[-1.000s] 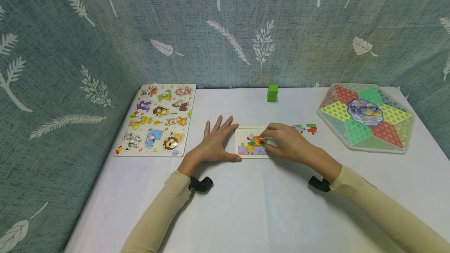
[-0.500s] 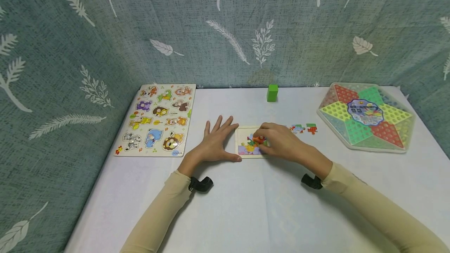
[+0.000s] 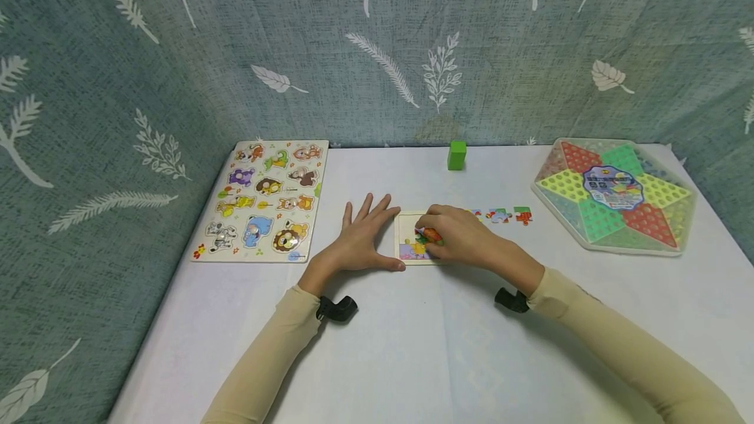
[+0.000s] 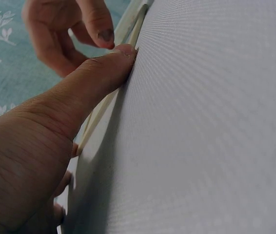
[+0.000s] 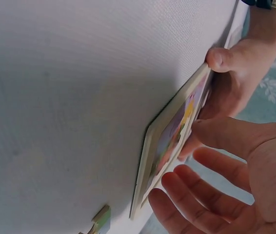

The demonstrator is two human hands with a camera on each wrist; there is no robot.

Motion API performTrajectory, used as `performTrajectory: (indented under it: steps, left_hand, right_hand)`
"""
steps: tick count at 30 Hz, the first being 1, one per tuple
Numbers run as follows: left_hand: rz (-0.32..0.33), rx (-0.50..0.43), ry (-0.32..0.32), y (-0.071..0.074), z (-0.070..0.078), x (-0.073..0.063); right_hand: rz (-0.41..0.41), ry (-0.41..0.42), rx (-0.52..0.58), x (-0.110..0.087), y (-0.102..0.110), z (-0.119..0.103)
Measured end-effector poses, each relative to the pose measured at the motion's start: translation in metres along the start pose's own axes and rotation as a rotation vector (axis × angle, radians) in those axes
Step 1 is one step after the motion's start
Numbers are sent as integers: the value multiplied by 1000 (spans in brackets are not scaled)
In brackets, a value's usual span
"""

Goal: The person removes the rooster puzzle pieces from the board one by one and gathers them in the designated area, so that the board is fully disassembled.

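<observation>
A small framed jigsaw tray (image 3: 397, 229) lies near the middle of the table, partly filled with colourful pieces. At its left edge my left hand (image 3: 359, 244) lies with fingers spread, and the thumb (image 4: 113, 61) rests along the near corner. My right hand (image 3: 459, 234) arches over the tray's right part, hiding it. An orange and green jigsaw piece (image 3: 432, 235) shows between its fingertips and thumb. In the right wrist view the fingers (image 5: 211, 195) and thumb are apart, right at the puzzle's surface; I cannot tell whether they grip the piece.
Loose jigsaw pieces (image 3: 499, 216) lie in a row right of the tray, one partly behind my right hand. A green block (image 3: 456, 156) stands at the back. An animal puzzle board (image 3: 271, 201) lies at left, a hexagonal game box (image 3: 612, 198) at right.
My right hand has slid left across the tray, covering more of the lower pieces and uncovering part of a loose piece behind it. The left hand has stayed put.
</observation>
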State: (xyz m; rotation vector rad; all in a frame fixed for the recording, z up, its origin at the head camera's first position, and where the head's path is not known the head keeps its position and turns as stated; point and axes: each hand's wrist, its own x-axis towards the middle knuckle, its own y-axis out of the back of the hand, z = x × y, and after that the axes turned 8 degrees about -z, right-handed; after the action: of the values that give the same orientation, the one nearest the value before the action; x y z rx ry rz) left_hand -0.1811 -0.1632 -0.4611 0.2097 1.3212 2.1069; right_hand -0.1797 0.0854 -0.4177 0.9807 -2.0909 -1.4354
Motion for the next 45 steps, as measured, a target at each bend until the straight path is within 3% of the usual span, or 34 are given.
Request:
performTrajectory:
  steps: [20, 45]
  left_hand:
    - [1, -6, -2, -1, -1, 0]
    - [-4, 5, 8, 0, 0, 1]
  right_hand:
    - [-66, -35, -16, 12, -2, -3]
    - [-47, -50, -49, 15, -3, -4]
